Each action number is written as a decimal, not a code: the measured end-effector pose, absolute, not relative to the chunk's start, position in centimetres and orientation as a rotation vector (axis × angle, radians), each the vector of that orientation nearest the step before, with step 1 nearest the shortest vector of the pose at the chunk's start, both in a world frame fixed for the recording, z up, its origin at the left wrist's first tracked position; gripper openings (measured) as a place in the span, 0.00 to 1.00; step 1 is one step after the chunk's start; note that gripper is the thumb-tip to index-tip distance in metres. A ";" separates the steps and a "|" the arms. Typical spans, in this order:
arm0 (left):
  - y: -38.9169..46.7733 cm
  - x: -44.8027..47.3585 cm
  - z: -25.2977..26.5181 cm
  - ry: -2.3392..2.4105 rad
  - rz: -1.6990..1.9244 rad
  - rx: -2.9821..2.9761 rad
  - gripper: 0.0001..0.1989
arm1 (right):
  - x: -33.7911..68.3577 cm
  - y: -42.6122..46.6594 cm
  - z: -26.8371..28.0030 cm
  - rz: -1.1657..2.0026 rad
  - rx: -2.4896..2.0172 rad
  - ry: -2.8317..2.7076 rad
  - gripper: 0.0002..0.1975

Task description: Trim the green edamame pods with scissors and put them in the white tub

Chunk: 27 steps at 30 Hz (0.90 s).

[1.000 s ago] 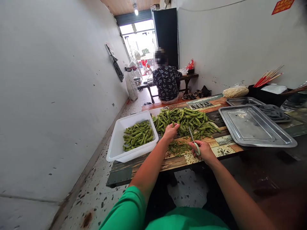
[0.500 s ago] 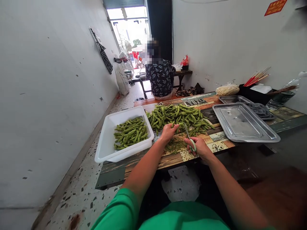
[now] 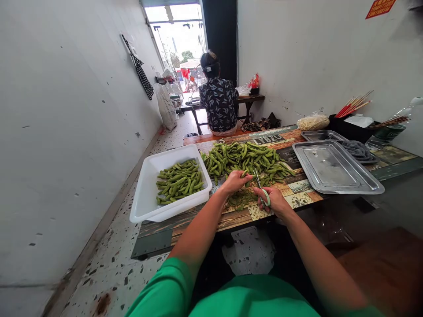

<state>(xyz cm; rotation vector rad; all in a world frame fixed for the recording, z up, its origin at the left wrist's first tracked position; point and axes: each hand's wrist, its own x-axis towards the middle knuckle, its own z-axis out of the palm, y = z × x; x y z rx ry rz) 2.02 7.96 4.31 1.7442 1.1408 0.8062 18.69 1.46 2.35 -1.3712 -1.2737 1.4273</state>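
Between the fingers of my left hand [image 3: 235, 181] is a green soybean pod [image 3: 244, 174], its tip pointing right. My right hand [image 3: 271, 201] is closed round the pale green handles of a pair of scissors [image 3: 265, 198]. The scissor blades point up and away, close by the end of the held pod. Just beyond both hands lies a large heap of soybean pods [image 3: 244, 156] on the patterned table [image 3: 198, 218]. Small green trimmings [image 3: 239, 200] are scattered beneath my hands. To the left, a white plastic tub [image 3: 140, 204] holds more pods [image 3: 180, 182].
At the right lie a metal tray [image 3: 337, 169], a grey cloth [image 3: 357, 151] and a black box [image 3: 357, 127] with skewers. A bag of pale sticks [image 3: 313, 122] is near the back edge. Another person [image 3: 218, 103] sits facing away at a farther table.
My left hand has shifted slightly right, bringing the pod's end closer to the scissor blades. My right hand stays in nearly the same place with the scissors.
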 end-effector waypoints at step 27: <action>8.0 3.8 3.9 0.835 1.088 0.963 0.12 | 18.6 1.7 1.9 1.447 -1.312 -1.204 0.22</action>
